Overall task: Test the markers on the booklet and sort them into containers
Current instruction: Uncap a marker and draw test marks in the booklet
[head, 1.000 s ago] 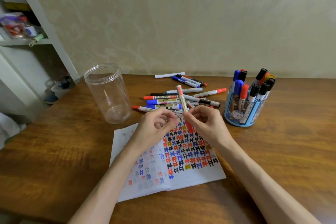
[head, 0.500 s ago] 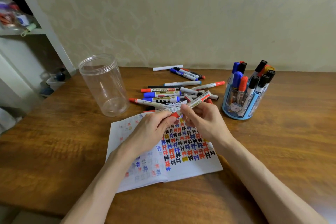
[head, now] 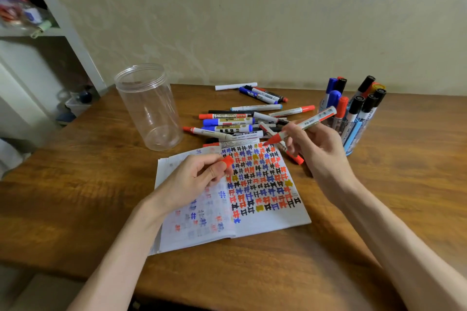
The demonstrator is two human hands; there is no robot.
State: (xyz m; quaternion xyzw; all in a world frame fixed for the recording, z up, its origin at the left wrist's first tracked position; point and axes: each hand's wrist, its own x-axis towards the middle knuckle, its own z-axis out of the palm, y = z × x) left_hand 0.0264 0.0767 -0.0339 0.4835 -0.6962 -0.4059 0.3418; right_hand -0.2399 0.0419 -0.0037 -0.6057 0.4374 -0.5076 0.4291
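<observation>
Overhead, right hand [head: 314,145] — marker [head: 303,125] tilted, tip down

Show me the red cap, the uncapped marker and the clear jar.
red cap [head: 228,160], head view, its visible side.
uncapped marker [head: 313,120], head view, middle of its barrel.
clear jar [head: 149,108], head view, its side wall.

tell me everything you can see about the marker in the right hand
The marker is a slim white barrel, seemingly plastic, with dark print and a barcode label near the tail. Its red cap is off, in the left hand, baring a red front section tapering to the tip. It slants tip down-left over the top edge of the booklet, tail up-right. The right hand pinches it near the front; whether the tip touches paper is unclear.
</observation>
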